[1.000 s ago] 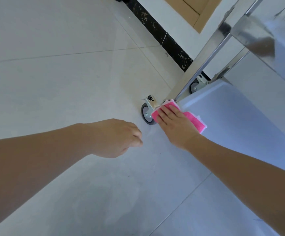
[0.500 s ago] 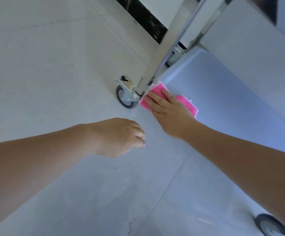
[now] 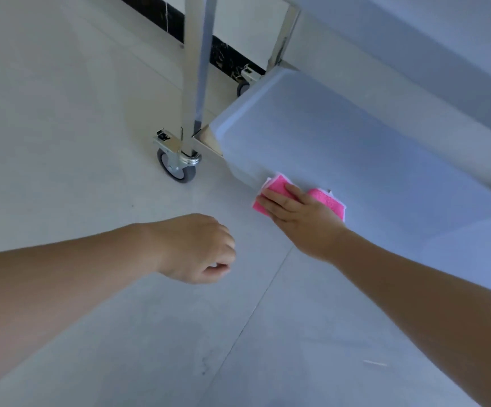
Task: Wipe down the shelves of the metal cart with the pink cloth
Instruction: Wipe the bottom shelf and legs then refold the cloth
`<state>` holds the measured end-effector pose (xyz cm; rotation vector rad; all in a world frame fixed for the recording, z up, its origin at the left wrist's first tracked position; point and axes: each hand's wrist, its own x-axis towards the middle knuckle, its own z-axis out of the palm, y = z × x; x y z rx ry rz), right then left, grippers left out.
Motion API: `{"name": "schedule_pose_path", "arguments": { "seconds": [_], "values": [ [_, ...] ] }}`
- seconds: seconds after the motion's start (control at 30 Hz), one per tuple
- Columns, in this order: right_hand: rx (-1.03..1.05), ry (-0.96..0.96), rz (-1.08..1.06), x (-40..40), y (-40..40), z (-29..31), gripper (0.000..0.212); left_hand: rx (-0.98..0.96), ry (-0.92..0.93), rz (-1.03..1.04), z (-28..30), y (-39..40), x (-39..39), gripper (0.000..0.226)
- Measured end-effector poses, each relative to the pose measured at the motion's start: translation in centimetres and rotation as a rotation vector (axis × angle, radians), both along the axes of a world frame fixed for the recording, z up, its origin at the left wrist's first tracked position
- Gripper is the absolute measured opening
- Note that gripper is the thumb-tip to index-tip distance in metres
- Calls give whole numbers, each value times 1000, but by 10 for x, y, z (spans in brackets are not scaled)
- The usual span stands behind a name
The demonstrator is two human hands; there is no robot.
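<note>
The pale tiled floor (image 3: 62, 113) is filling most of the view, with a dark baseboard (image 3: 226, 58) running along the wall behind. The metal cart (image 3: 193, 69) is standing on it, its bottom shelf (image 3: 341, 148) lying low over the tiles. The right hand (image 3: 303, 218) is pressing flat, fingers straight, on the pink cloth (image 3: 276, 189), which is lying on the near edge of that shelf. The left hand (image 3: 197, 248) is hanging above the floor just beside it, fingers loosely curled and holding nothing. A grey wheel (image 3: 176, 167) is sitting under the cart's near post, left of the cloth
</note>
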<state>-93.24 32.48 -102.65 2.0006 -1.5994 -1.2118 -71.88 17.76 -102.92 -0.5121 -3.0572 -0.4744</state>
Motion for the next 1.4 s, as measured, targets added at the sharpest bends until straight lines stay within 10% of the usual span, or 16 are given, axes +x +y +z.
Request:
{"name": "schedule_pose_path", "arguments": {
  "seconds": [1.4],
  "values": [
    [-169,-96,-154,-74,297,7,54,-160,-35,-360,29,168,-110,26]
  ]
}}
